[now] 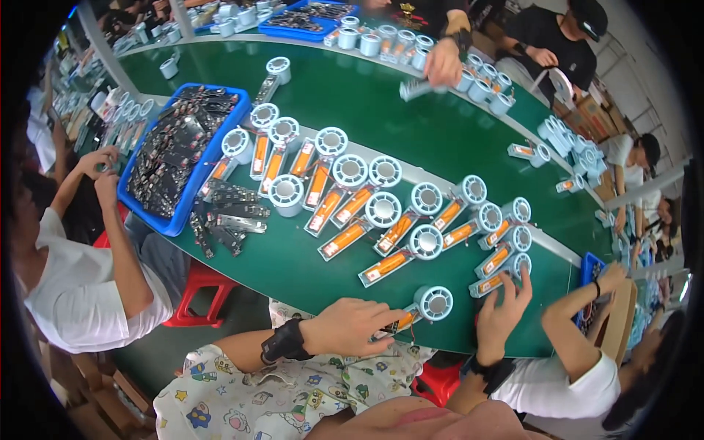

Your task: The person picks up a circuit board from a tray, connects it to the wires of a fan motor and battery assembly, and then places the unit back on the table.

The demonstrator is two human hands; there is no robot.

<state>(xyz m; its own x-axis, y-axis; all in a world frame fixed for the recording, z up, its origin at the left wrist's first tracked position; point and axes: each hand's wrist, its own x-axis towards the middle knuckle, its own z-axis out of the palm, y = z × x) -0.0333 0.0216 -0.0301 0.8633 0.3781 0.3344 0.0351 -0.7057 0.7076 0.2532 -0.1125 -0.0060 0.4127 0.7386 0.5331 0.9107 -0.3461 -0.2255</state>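
At the near table edge my left hand (348, 326) is closed round the handle of a light-blue handheld fan (436, 303). Its round head points right, and a bit of orange battery shows by my fingertips, which hide most of the handle. To the right, my right hand (502, 312) is raised with thumb and fingers apart, holding nothing. Its fingertips are close to the nearest fan (519, 265) of a short column; whether they touch it I cannot tell. Several more fans with orange batteries in open handles, such as this fan (426, 242), lie in slanting rows ahead.
A blue tray (244, 110) heaped with dark circuit boards stands at the left, with loose circuit boards (231, 213) beside it. A light divider strip (418, 174) runs along the green table. Across it, a co-worker's hand (444, 64) is over a part. Other people sit left and right.
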